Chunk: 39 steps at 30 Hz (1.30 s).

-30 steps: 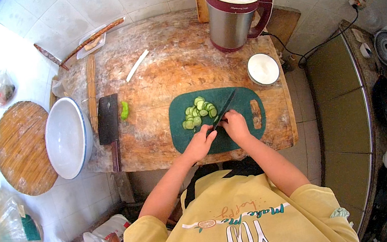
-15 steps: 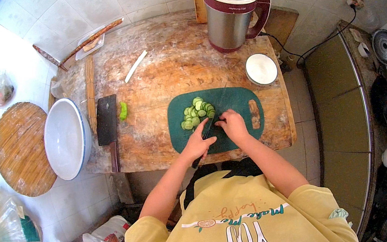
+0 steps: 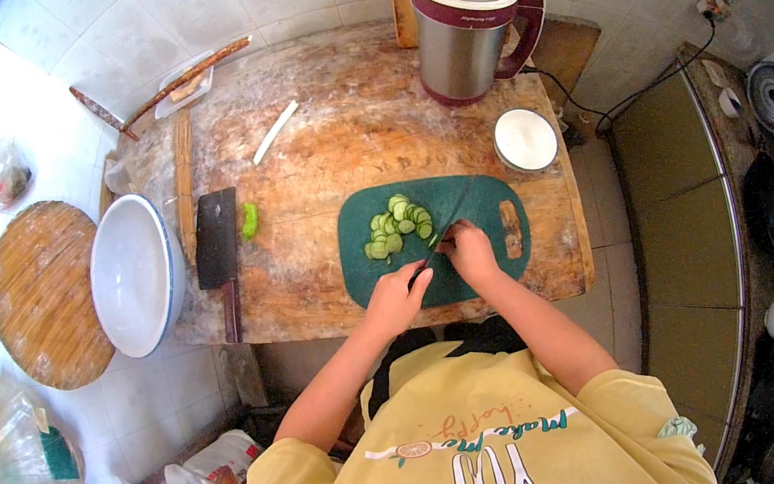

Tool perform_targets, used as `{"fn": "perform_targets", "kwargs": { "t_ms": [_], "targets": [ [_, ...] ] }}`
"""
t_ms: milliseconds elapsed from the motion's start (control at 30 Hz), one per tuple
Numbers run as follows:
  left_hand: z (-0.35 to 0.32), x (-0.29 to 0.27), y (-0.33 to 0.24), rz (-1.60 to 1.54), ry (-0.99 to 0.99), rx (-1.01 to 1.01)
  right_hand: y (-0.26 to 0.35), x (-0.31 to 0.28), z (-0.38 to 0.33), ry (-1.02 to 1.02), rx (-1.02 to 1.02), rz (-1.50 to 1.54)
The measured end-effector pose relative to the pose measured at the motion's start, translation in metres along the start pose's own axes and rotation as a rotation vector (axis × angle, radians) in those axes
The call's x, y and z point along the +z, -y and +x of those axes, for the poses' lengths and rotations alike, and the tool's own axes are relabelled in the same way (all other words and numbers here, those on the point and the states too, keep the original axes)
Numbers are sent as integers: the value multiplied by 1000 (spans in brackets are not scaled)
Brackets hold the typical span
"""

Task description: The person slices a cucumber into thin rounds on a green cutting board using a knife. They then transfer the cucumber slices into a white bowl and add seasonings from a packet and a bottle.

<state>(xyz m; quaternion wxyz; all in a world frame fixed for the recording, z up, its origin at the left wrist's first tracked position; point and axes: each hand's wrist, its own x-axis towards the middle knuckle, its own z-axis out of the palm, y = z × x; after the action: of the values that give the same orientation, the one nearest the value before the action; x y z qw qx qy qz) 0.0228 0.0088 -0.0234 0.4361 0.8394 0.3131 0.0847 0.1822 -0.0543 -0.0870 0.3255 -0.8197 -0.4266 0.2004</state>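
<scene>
My left hand [image 3: 395, 299] is closed around the handle of a kitchen knife [image 3: 451, 212], whose thin blade slants up and right over the green cutting board [image 3: 368, 283]. Against the blade's far side, my right hand [image 3: 467, 255] curls its fingers on a short piece of cucumber, mostly hidden under the fingertips. A cut slice shows beside the blade near those fingers. Left of the blade, a loose pile of round cucumber slices [image 3: 397, 224] lies on the board.
A cleaver [image 3: 216, 239] and a green pepper piece [image 3: 249, 220] lie left of the board. Beyond are a white basin [image 3: 135, 277], a white strip [image 3: 275, 132], a small white bowl [image 3: 525, 140] and a corded steel jug appliance [image 3: 466, 37]. The table's front edge runs just below the board.
My left hand has drawn back from the slices and closed on the knife handle, its fingers no longer spread. The blade tip points further right. My right hand has barely moved.
</scene>
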Motion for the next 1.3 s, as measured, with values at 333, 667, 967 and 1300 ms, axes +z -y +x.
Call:
{"fn": "perform_targets", "kwargs": {
  "t_ms": [333, 667, 967, 1300],
  "targets": [
    [-3, -3, 0, 46, 20, -44, 3, -3, 1, 22, -12, -21],
    [2, -6, -18, 159, 111, -120, -9, 8, 2, -62, -90, -21],
    [13, -8, -5, 72, 112, -81, 6, -6, 2, 10, -88, -13],
    [17, 18, 5, 113, 72, -103, -5, 2, 1, -26, -101, -60]
  ]
}}
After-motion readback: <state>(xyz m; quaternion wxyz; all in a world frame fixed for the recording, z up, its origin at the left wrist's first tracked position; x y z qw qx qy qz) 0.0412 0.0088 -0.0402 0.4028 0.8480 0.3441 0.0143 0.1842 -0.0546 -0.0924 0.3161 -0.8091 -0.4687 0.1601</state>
